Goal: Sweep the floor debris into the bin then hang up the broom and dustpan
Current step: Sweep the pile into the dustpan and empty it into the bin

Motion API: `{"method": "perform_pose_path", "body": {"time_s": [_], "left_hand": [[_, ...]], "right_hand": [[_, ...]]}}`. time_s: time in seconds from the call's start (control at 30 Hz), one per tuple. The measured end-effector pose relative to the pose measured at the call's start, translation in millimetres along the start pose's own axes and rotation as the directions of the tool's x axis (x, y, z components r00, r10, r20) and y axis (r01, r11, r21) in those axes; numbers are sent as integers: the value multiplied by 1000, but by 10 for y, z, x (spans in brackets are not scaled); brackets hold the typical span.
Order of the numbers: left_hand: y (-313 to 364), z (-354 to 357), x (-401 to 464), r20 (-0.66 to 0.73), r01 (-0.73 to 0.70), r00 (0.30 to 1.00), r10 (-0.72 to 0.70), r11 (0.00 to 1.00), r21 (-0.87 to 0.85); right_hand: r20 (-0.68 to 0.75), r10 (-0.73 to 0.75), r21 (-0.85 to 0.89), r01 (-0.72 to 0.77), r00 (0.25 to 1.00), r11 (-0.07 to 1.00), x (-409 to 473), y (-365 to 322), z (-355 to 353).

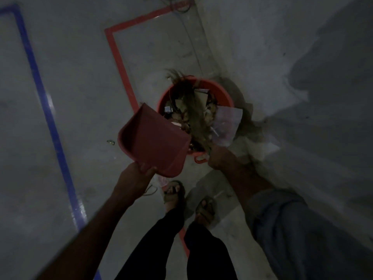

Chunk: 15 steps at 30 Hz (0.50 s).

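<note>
My left hand (132, 176) gripped the dustpan (153, 138) tilted at the full bin (222, 93), my right hand (219, 157) clutched the broom (196, 116) inside it, red tape (119, 57) and a paper scrap (227, 124) alongside.

Your way into the bin (222, 91) at the frame's centre is crowded: the dustpan (153, 142) tilts over its lower-left rim, the broom (196, 116) bristles lie across its mouth, and paper and scraps (227, 123) fill it and spill over its right rim. To the right, the wall (292, 57) stands just beside the bin, leaving little room there. Bare floor (80, 87) lies open across the left half, between the blue tape line (40, 87) and red tape line (119, 63).
</note>
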<state>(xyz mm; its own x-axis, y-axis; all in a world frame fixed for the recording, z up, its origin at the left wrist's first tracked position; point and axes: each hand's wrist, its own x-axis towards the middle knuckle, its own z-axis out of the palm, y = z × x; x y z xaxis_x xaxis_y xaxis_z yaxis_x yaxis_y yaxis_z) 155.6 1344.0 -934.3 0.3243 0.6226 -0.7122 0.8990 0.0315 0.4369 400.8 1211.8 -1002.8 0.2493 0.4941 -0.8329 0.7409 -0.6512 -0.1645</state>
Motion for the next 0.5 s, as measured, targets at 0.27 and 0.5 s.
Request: {"method": "perform_pose_path", "body": {"time_s": [0.27, 0.5], "left_hand": [[-296, 132, 113, -12, 95, 995, -96, 995, -19], [-322, -59, -84, 115, 179, 980, -159, 967, -183]], "right_hand": [[-286, -12, 203, 73, 958, 976, -156, 26, 78], [-426, 139, 482, 94, 894, 871, -1421, -61, 280]]}}
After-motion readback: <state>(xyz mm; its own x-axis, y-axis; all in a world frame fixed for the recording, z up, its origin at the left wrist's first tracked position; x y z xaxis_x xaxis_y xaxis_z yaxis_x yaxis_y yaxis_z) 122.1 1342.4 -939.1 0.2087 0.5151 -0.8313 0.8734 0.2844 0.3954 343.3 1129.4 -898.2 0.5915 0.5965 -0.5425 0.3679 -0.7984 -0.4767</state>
